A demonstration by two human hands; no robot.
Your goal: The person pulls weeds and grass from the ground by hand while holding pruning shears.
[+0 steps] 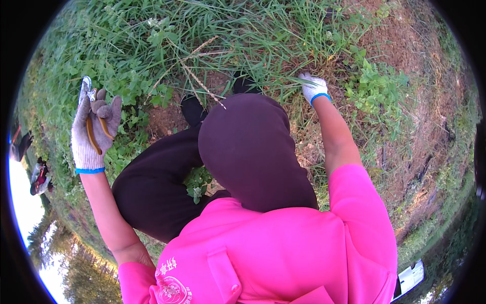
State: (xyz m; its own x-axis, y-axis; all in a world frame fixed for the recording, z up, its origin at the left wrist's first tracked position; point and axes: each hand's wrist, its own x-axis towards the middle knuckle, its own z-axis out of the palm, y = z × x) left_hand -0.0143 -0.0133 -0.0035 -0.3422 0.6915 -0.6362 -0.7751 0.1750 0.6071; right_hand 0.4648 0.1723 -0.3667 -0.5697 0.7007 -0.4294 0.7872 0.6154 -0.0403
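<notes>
My left hand (pixel 95 117), in a white knit glove with a grey coated palm and blue cuff, is raised at the left with its palm turned up. It holds pruning shears (pixel 91 127); their yellowish-brown handles lie across the palm and a metal blade shows past the fingers. My right hand (pixel 313 86), in a similar white glove, is low at the weeds on the right, its fingers curled. Green grass blades (pixel 281 80) cross at its fingers; whether it grips them I cannot tell. Dry seed stalks (pixel 197 76) stand between the hands, before my knees.
Leafy weeds (pixel 129 68) and long grass (pixel 250 30) cover the ground ahead. Bare reddish soil (pixel 398 41) shows at the upper right, beside a leafy plant (pixel 374 81). My dark shoes (pixel 193 110) are among the weeds. Another person (pixel 40 178) is at the far left.
</notes>
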